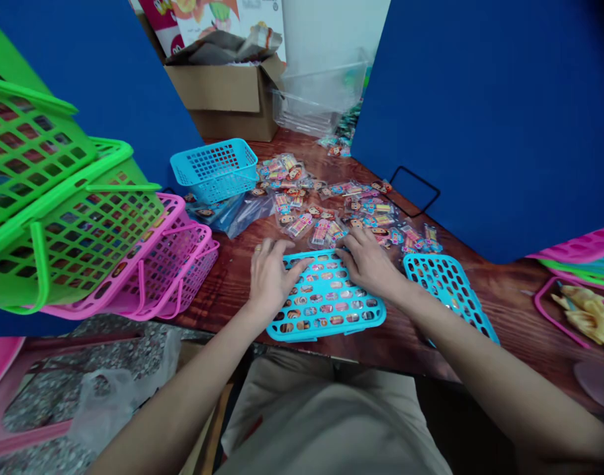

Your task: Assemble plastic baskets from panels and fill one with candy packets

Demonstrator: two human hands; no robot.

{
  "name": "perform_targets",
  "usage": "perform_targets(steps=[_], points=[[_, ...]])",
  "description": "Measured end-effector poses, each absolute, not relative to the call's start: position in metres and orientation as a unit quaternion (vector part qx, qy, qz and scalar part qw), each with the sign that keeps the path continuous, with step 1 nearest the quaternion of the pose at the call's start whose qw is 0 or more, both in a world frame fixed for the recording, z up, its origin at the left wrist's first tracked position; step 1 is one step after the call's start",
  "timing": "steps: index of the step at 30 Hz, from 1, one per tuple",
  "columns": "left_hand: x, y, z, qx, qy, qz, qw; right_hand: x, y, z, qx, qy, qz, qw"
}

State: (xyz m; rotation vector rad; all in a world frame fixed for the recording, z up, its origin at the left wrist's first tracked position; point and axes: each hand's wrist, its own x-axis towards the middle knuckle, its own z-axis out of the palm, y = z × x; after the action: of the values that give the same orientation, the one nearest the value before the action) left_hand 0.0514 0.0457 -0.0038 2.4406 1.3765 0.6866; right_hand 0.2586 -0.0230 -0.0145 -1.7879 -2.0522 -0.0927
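A blue perforated plastic lid (332, 300) lies in front of me at the table's near edge, with colourful contents showing through its holes. The basket below it is mostly hidden. My left hand (271, 277) grips the lid's far left corner, thumb on top and fingers at the edge. At the far right corner, my right hand (368, 264) holds the rim the same way, thumb bent over the top. Just beyond both hands lie many small clear packets (322, 229) with colourful printed cards. A second blue perforated lid (445, 287) lies beside my right forearm, which partly covers it.
On the left are stacked green baskets (79, 218) and pink baskets (183, 257). A blue basket (215, 171) stands by clear plastic bags (242, 214). Behind are a cardboard box (223, 92) and clear trays (312, 99). Blue panels (480, 119) flank the table; a crumpled yellow wrapper (586, 313) lies right.
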Motion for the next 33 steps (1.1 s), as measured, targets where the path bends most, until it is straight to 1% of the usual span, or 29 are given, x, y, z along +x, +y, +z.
perform_targets(steps=[5, 9, 13, 17, 22, 29, 33], points=[[0.054, 0.048, 0.0, 0.837, 0.469, 0.23, 0.161, 0.258, -0.022, -0.013, -0.649, -0.731, -0.017, 0.21], [0.055, 0.049, 0.001, 0.836, 0.468, 0.227, 0.178, 0.258, -0.021, -0.011, -0.657, -0.728, -0.021, 0.194], [0.057, 0.049, 0.0, 0.855, 0.443, 0.208, 0.173, 0.259, -0.022, -0.013, -0.659, -0.731, -0.019, 0.175], [0.062, 0.051, -0.002, 0.872, 0.433, 0.176, 0.143, 0.257, -0.024, -0.014, -0.658, -0.735, -0.039, 0.159], [0.067, 0.054, -0.002, 0.877, 0.436, 0.149, 0.137, 0.255, -0.024, -0.013, -0.661, -0.733, -0.047, 0.155], [0.067, 0.056, -0.006, 0.869, 0.443, 0.167, 0.142, 0.255, -0.021, -0.017, -0.675, -0.722, -0.073, 0.132], [0.066, 0.055, -0.008, 0.842, 0.479, 0.194, 0.155, 0.254, -0.022, -0.019, -0.687, -0.707, -0.082, 0.148]])
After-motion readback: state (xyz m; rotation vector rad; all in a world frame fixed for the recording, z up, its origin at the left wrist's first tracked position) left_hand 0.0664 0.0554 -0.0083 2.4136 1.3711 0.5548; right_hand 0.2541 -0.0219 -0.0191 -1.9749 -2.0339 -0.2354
